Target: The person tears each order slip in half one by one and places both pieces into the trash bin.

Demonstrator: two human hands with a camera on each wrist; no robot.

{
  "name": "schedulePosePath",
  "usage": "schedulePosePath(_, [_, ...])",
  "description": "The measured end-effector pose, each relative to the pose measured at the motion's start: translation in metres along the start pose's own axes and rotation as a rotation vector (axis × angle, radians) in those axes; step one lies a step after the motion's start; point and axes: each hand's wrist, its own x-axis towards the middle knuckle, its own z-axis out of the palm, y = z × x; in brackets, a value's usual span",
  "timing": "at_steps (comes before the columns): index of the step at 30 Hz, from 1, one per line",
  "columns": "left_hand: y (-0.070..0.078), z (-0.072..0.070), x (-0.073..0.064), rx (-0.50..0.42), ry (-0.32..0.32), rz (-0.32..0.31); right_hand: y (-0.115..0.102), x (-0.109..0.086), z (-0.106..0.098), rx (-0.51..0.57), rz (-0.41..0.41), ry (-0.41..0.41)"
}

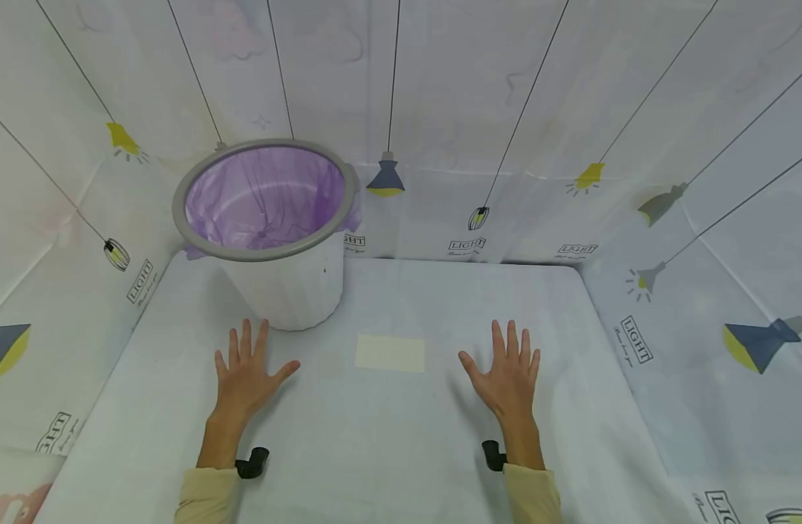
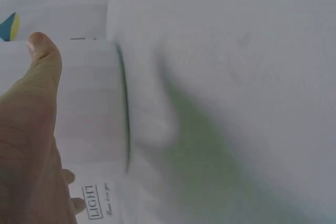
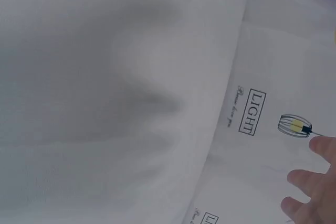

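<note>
In the head view my left hand (image 1: 244,380) is spread flat with straight fingers over the left side of the white table. Its fingertips come close to the foot of a white waste bin (image 1: 292,291) with a grey rim and a purple liner bag (image 1: 263,193). My right hand (image 1: 509,375) is also spread, palm down, over the right side of the table, holding nothing. A pale yellow paper rectangle (image 1: 390,354) lies between the two hands. The left wrist view shows the left thumb (image 2: 44,72) extended; in the right wrist view several right fingers (image 3: 310,182) show at the edge.
The white-covered table (image 1: 388,437) is enclosed by walls of white sheeting (image 1: 434,94) printed with hanging lamps. A dark wrist mount (image 1: 253,463) sits at the left wrist, and another mount (image 1: 494,455) at the right. A pinkish printed item (image 1: 14,487) shows at the lower left corner.
</note>
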Motion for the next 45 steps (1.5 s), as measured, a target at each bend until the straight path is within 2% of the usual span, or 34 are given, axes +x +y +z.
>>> schedulePosePath(4, [0.009, 0.011, -0.001, 0.005, -0.014, 0.025, -0.004, 0.001, 0.004, 0.021, -0.016, -0.004])
schedulePosePath(10, [0.045, 0.036, 0.0, 0.0, -0.051, 0.189, -0.024, 0.008, 0.022, 0.029, -0.081, -0.082])
schedulePosePath(17, [0.088, 0.056, 0.023, -0.054, -0.13, 0.291, -0.045, 0.016, 0.06, 0.016, -0.152, -0.186])
schedulePosePath(23, [0.106, 0.075, 0.04, 0.015, -0.188, 0.368, -0.055, 0.013, 0.092, -0.03, -0.25, -0.242])
schedulePosePath(28, [0.116, 0.08, 0.046, 0.028, -0.168, 0.432, -0.06, 0.01, 0.101, -0.1, -0.332, -0.241])
schedulePosePath(31, [0.121, 0.078, 0.05, 0.039, -0.16, 0.436, -0.063, 0.011, 0.099, -0.123, -0.371, -0.217])
schedulePosePath(36, [0.127, 0.075, 0.056, 0.039, -0.195, 0.404, -0.066, 0.018, 0.096, -0.14, -0.403, -0.212])
schedulePosePath(40, [0.13, 0.074, 0.059, 0.027, -0.224, 0.383, -0.068, 0.027, 0.095, -0.146, -0.401, -0.263])
schedulePosePath(45, [0.136, 0.072, 0.063, 0.028, -0.272, 0.347, -0.074, 0.042, 0.091, -0.119, -0.331, -0.383])
